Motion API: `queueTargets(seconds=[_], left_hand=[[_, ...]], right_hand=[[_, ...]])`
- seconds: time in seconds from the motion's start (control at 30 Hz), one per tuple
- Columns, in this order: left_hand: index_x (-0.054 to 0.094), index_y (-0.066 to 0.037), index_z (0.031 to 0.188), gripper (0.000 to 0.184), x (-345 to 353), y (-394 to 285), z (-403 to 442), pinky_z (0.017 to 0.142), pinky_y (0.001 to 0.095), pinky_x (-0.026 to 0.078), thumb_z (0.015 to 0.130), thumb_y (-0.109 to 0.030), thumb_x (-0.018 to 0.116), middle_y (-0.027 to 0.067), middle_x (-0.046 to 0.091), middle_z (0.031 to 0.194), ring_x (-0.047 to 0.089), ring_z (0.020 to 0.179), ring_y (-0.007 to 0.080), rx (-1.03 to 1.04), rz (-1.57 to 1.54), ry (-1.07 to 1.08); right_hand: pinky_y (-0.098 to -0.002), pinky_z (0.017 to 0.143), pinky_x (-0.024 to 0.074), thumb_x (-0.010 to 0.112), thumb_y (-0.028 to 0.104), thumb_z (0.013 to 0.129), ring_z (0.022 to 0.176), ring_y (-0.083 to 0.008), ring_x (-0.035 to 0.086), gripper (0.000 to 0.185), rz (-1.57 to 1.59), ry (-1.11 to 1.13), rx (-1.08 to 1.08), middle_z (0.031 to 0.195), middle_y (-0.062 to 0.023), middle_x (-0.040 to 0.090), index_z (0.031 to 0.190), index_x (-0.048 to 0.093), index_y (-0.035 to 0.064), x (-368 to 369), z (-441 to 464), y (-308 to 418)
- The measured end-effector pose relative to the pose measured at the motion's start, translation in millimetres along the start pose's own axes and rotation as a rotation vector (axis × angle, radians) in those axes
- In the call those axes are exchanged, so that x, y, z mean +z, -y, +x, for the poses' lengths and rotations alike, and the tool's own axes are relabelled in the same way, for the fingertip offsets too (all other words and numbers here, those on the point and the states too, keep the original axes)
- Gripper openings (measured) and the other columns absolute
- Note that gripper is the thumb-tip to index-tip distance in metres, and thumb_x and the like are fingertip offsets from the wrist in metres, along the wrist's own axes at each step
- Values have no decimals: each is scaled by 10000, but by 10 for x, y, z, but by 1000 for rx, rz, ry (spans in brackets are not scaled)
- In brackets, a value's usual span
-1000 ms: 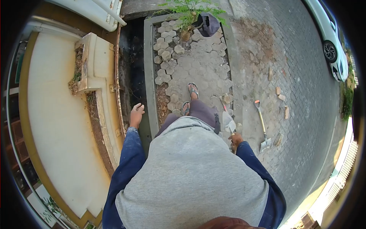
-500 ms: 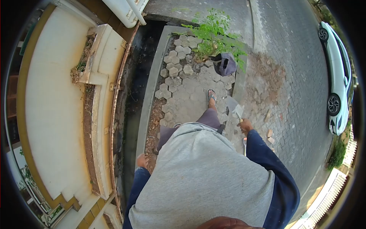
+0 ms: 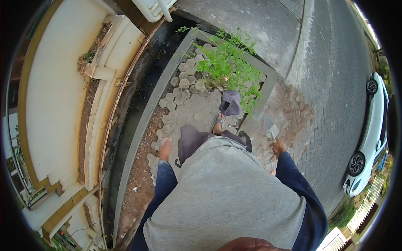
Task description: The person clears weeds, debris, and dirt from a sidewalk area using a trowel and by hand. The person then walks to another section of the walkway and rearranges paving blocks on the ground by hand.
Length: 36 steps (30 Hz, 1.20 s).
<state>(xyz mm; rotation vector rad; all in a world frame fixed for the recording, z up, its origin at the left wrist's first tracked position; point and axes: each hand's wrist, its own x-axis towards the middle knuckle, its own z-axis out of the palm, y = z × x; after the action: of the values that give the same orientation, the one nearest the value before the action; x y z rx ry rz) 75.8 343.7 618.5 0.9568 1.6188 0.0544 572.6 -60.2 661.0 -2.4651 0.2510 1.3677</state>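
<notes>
My right hand [image 3: 278, 147] is closed round the handle of a trowel [image 3: 271, 128], whose broad pale blade points away over the sandy ground beside the kerb. My left hand [image 3: 165, 149] hangs out to the left over the paving and soil strip, its fingers loosely apart and nothing visible in them. Between the hands, my sandalled foot [image 3: 218, 124] stands on hexagonal pavers [image 3: 184, 111] covered partly with grey dust. A grey cap [image 3: 231, 103] is just ahead of the foot, against a leafy green plant [image 3: 228, 62].
A concrete kerb [image 3: 147, 106] frames the paved patch, with a dark drain channel [image 3: 140, 85] along its left. Beyond the drain rises a cream wall [image 3: 54, 92]. Loose reddish soil [image 3: 293, 106] lies on the right, by the paved road [image 3: 331, 83]. A white car [image 3: 368, 129] stands there.
The view has turned and shifted forward. My left hand has swung forward from beside my hip. My right hand still grips the trowel, its blade over the soil.
</notes>
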Motion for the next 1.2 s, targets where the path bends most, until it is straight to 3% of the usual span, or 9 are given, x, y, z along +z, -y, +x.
queueTargets(seconds=[0.2, 0.5, 0.6, 0.67, 0.73, 0.9, 1.0, 1.07, 1.2], left_hand=[[519, -95, 1312, 453, -12, 142, 49, 687, 304, 472, 921, -309, 596, 38, 632, 1108, 630, 806, 156, 11, -78, -77], [554, -125, 1312, 441, 692, 239, -40, 850, 410, 456, 924, -333, 565, 90, 591, 1262, 638, 996, 273, -434, 114, 61], [551, -110, 1311, 445, 995, 119, 384, 826, 389, 466, 921, -323, 573, 96, 603, 1238, 648, 938, 254, -176, 34, 152], [496, -98, 1359, 508, 1288, -655, 269, 780, 349, 488, 907, -300, 605, 114, 578, 1267, 632, 979, 247, -141, 86, 128], [475, -94, 1374, 529, 1441, -1029, 423, 788, 348, 483, 907, -303, 610, 114, 575, 1277, 630, 995, 248, -73, 95, 135], [537, -68, 1298, 499, 1774, -1431, 827, 721, 319, 490, 895, -344, 641, 63, 646, 1122, 649, 825, 185, 80, 67, 98], [489, -81, 1341, 528, 2019, -1718, 863, 823, 379, 485, 906, -350, 621, 95, 630, 1182, 648, 935, 236, -34, 159, 119], [355, -88, 1453, 681, 2289, -1929, 737, 1007, 457, 395, 930, -481, 543, 157, 526, 1362, 553, 1181, 328, -230, 153, 317], [296, -78, 1479, 678, 2795, -2293, 501, 1047, 489, 353, 971, -504, 439, 190, 480, 1403, 508, 1240, 353, -335, 67, 542]], right_hand=[[-398, 413, 459, 682, 54, 780, 485, -208, 540, 356, 46, 30, 8, 641, -82, 540, 1118, 572, 40, -291, 169, 291], [-334, 387, 447, 684, 75, 786, 440, -170, 511, 218, 151, -13, -9, 614, -37, 506, 948, 541, 51, -311, -75, -274], [-374, 439, 473, 686, 91, 787, 483, -179, 518, 310, 160, 26, 156, 636, -59, 531, 1072, 566, 62, -295, -293, -765], [-378, 436, 470, 689, 98, 791, 484, -190, 522, 311, 151, 44, 204, 643, -68, 542, 1077, 576, 54, -283, -259, -1072], [-384, 412, 439, 688, 67, 790, 468, -203, 514, 212, 67, 143, 310, 597, -64, 502, 932, 532, 52, -373, -324, -1047], [-377, 415, 443, 693, 61, 791, 475, -195, 523, 226, 78, 129, 293, 622, -68, 531, 988, 582, 59, -640, 107, -610], [-351, 414, 445, 702, 81, 792, 472, -178, 523, 244, 123, 66, 195, 630, -57, 537, 1014, 600, 62, -895, 529, 33], [-330, 411, 446, 710, 100, 794, 468, -162, 523, 247, 65, 36, 59, 633, -47, 536, 1009, 597, 54, -1166, 734, 593], [-339, 415, 474, 726, 117, 776, 484, -177, 564, 344, 18, 57, -26, 689, -91, 597, 1084, 588, 45, -1714, 1228, 1395]])
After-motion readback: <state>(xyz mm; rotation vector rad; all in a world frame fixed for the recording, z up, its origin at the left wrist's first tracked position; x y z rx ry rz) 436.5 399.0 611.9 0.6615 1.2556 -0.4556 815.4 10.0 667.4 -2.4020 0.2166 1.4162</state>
